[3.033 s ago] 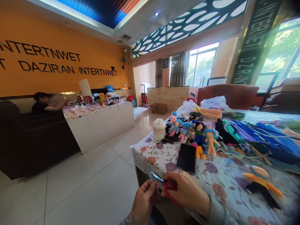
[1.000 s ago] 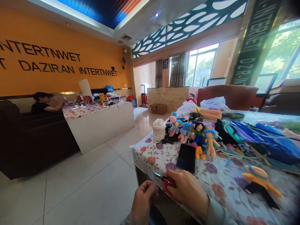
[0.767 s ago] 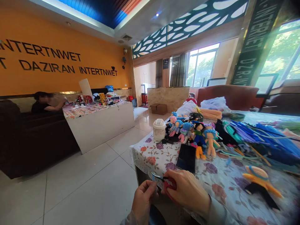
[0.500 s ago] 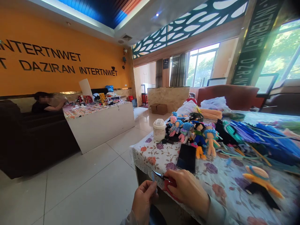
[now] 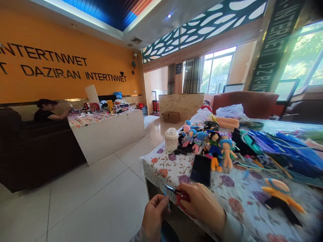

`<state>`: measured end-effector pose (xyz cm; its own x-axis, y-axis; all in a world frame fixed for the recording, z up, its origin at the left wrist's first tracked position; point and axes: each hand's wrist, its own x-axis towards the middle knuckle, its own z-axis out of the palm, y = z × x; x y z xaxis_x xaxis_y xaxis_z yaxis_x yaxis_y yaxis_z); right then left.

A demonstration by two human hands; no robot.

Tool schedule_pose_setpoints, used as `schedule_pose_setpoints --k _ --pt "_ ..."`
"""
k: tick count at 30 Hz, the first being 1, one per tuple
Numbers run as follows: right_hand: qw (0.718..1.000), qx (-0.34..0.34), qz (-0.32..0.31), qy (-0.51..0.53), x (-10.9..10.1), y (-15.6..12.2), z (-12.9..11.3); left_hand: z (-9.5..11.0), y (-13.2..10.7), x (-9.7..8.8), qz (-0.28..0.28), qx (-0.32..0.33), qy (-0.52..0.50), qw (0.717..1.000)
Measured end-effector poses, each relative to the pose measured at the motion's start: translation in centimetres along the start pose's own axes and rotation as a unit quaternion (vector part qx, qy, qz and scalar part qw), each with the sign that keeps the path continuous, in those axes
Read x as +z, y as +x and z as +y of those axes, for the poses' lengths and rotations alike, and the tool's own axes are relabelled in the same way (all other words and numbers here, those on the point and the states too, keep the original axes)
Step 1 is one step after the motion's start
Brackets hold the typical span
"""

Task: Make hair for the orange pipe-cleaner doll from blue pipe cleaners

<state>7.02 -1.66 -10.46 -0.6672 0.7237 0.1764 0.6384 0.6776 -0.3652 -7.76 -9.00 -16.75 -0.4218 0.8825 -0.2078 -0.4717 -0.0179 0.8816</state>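
Observation:
Near the table's front edge, my left hand (image 5: pixel 155 215) pinches a small light-blue piece of fuzzy stem (image 5: pixel 165 191) between thumb and fingers. Most of that piece is hidden by the fingertips. My right hand (image 5: pixel 202 203) is closed round the red handles of a pair of scissors (image 5: pixel 172 189). The dark blades point left, right beside the blue piece; whether they touch it I cannot tell. A fuzzy orange doll (image 5: pixel 282 195) with black legs lies on the tablecloth to the right of my hands.
A black phone (image 5: pixel 201 170) lies beyond my right hand. Behind it stand a white lidded jar (image 5: pixel 171 139), several small dolls (image 5: pixel 202 139) and bundles of coloured fuzzy stems (image 5: pixel 285 148) on the flowered tablecloth (image 5: pixel 161 164). A person (image 5: pixel 47 111) sits at another table (image 5: pixel 111 134) at left.
Both hands stay almost in place. The scissor blades and the blue piece have shifted only very slightly.

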Motion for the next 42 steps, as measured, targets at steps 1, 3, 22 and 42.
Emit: schedule_pose_setpoints --k 1,3,22,42 --pt "1.0 0.0 0.001 0.004 -0.07 -0.01 0.03 0.01 -0.01 0.01 0.003 0.0 -0.002 1.0" --pt "1.0 -0.003 0.003 0.009 -0.28 -0.08 -0.04 0.0 0.01 0.01 0.004 -0.004 -0.005 1.0" --pt "1.0 -0.023 0.005 -0.01 -0.71 -0.34 0.05 0.15 0.04 0.17 -0.008 0.006 0.001 1.0" --pt "0.997 -0.016 -0.001 -0.072 -0.34 0.19 -0.04 -0.16 0.28 -0.25 -0.005 0.011 0.028 1.0"
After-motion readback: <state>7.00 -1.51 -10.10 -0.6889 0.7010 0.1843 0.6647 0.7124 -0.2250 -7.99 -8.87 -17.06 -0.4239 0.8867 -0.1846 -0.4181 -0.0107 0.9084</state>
